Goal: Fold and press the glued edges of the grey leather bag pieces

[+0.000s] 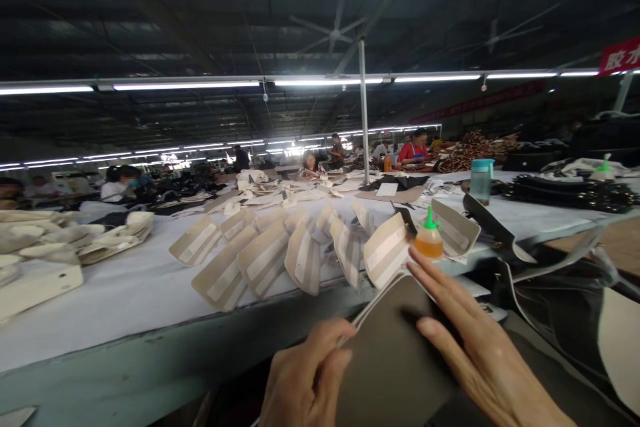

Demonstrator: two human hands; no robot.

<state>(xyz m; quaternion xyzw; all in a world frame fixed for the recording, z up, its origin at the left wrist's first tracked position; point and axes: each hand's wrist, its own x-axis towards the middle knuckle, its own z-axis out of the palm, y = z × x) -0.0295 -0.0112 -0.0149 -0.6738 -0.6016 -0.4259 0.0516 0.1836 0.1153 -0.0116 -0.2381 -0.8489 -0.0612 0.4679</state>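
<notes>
A dark grey-brown sheet (395, 353) with a pale edge stands tilted between my hands in front of the bench; it looks like a leather-like bag panel. My left hand (307, 373) is closed on its left edge, thumb and fingers pinching it. Along the upper right edge lies my right hand (475, 347), fingers stretched out and thumb apart, touching the sheet. The sheet's lower part runs out of view. Just beyond the right fingertips are a pale curved flap (387, 250) and a squeeze bottle (429, 240) of amber liquid with a green nozzle.
Several pale curved flaps (265, 260) lie in rows on the white-covered bench (125, 300). Cream pieces (40, 280) are piled at left. A teal-lidded cup (481, 180) and a dark stack (570, 193) are at right. Dark panels (555, 307) crowd my right side. People work farther back.
</notes>
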